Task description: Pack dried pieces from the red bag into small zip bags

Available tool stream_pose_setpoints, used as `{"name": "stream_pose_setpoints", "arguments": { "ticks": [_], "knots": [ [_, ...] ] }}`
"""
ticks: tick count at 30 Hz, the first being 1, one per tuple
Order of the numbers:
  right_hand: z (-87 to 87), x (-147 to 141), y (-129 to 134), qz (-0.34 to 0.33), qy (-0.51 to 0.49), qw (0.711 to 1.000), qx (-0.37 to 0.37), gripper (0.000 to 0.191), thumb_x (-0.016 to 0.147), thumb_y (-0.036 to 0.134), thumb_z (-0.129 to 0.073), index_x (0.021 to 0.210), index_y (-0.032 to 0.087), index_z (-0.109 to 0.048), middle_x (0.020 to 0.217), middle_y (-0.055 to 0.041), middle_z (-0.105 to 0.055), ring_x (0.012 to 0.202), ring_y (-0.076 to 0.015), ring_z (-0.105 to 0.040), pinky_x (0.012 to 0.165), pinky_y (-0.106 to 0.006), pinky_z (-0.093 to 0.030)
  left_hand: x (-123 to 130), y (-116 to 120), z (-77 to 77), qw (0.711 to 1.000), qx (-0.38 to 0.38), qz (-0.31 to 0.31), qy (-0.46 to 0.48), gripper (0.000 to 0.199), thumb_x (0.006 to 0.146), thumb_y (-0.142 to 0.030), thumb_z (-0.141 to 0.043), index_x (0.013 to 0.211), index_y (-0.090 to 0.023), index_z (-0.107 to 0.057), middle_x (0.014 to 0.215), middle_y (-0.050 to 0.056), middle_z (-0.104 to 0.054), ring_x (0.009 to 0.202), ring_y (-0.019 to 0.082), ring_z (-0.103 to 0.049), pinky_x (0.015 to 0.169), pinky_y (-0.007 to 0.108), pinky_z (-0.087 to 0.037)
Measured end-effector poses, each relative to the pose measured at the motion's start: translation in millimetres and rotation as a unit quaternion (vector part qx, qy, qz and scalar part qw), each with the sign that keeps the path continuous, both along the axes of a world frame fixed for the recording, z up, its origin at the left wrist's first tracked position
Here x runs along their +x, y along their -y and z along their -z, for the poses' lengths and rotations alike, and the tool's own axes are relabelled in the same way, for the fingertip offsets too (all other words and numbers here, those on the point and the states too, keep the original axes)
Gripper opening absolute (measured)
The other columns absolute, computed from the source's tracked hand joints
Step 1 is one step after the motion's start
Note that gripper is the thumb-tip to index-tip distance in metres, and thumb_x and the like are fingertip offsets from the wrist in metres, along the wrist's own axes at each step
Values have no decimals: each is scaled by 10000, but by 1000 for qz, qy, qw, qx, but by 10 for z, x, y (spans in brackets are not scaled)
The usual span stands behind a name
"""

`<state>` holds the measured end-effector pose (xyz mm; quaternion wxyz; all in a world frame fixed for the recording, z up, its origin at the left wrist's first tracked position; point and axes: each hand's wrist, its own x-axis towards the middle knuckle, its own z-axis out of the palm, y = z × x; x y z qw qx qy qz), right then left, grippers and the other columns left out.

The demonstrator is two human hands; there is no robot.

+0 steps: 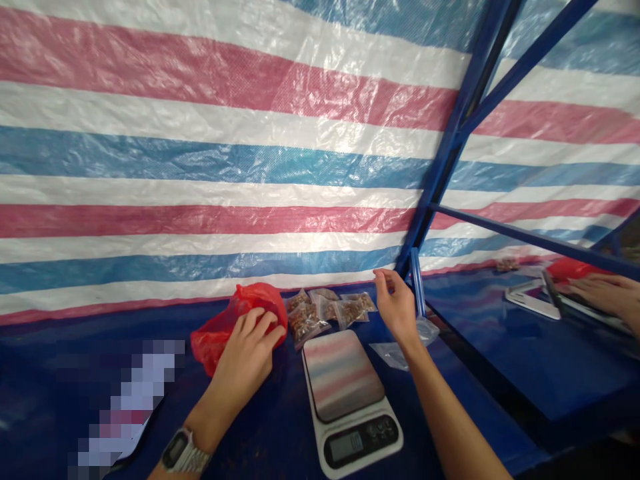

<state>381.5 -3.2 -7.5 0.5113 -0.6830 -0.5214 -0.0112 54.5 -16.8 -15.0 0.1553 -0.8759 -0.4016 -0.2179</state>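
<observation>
My left hand [254,343], with a watch [183,451] on its wrist, rests on a crumpled red plastic bag [215,337], fingers bent over its opening; what they hold, if anything, is hidden. Raised above the table near the blue post, my right hand [395,300] has its thumb and fingers curled, and I cannot make out anything between them. Several small clear bags of brown pieces [306,319] lie behind the kitchen scale [344,377], whose display appears to read zero. Clear plastic bags [393,355] lie beside and beneath my right wrist.
A pixelated flat object [133,407] lies at the left on the blue table [270,427]. A blue metal frame [450,143] rises at the right. Beyond it are another person's hands [603,291], a red bag [577,269] and a white scale [533,299]. Striped sheeting [210,160] hangs behind.
</observation>
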Motion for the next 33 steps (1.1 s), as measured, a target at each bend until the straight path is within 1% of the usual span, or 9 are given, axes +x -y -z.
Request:
{"name": "stream_pose_setpoints", "arguments": {
  "ticks": [3, 7, 10, 14, 18, 23, 28, 31, 33],
  "knots": [
    [-8, 319, 68, 36, 37, 997, -63, 382, 991, 411, -477, 1150, 168, -726, 985, -135, -767, 848, -274, -688, 826, -385, -512, 34, 26, 5, 999, -22, 31, -12, 278, 832, -68, -548, 927, -217, -762, 1057, 83, -763, 1144, 324, -616, 984, 459, -490],
    [81, 707, 212, 38, 92, 981, -166, 267, 846, 240, -620, 1045, 189, -791, 966, -144, -773, 950, -318, -698, 928, -434, -481, 53, 67, -4, 1000, -20, 15, 4, 256, 798, -136, -528, 874, -212, -760, 986, 94, -786, 1066, 335, -671, 973, 486, -492],
    [129, 898, 300, -6, 111, 967, -230, 215, 782, 206, -688, 954, 222, -817, 959, -112, -794, 958, -311, -713, 970, -444, -484, 52, 92, -30, 999, -3, -7, 38, 305, 793, -173, -502, 936, -214, -768, 1014, 105, -805, 1020, 332, -710, 955, 470, -505],
    [110, 994, 372, -101, 117, 948, -279, 222, 786, 198, -682, 932, 268, -834, 996, -59, -819, 958, -268, -735, 952, -385, -530, 86, 151, -79, 997, -53, -55, 29, 291, 854, -188, -450, 895, -224, -735, 947, 89, -794, 807, 280, -746, 710, 365, -528],
    [75, 1004, 446, -145, 119, 941, -283, 414, 769, 138, -630, 1106, 280, -823, 1190, -65, -789, 1121, -284, -705, 1002, -404, -528, 145, 225, -111, 991, -103, -88, -20, 316, 901, -177, -399, 903, -227, -711, 941, 76, -783, 695, 250, -749, 551, 309, -437],
    [107, 1005, 488, -134, 116, 936, -304, 525, 603, -10, -579, 940, 290, -848, 929, -26, -813, 903, -254, -727, 855, -342, -545, 140, 263, -102, 989, -124, -66, -47, 275, 902, -177, -416, 853, -245, -678, 757, 31, -770, 635, 257, -743, 525, 306, -374],
    [6, 997, 445, -63, 111, 959, -254, 413, 683, 33, -573, 921, 255, -828, 774, -28, -764, 751, -232, -688, 802, -352, -500, 92, 252, -127, 997, 19, 18, 66, 249, 893, -168, -459, 772, -251, -660, 631, -1, -707, 574, 224, -688, 578, 324, -437],
    [-124, 892, 385, -37, 109, 978, -173, 356, 828, 130, -557, 1083, 214, -791, 934, -80, -765, 830, -241, -669, 835, -370, -490, 29, 237, -203, 980, 102, 50, 164, 201, 894, -155, -511, 914, -233, -694, 787, 20, -758, 727, 222, -717, 754, 330, -515],
    [-190, 711, 340, -52, 93, 989, -101, 346, 934, 237, -522, 1200, 195, -738, 1031, -99, -742, 851, -230, -645, 829, -364, -499, -36, 222, -288, 968, 103, 56, 220, 198, 909, -144, -518, 964, -224, -690, 890, 37, -768, 839, 225, -725, 849, 334, -528]
  ]
}}
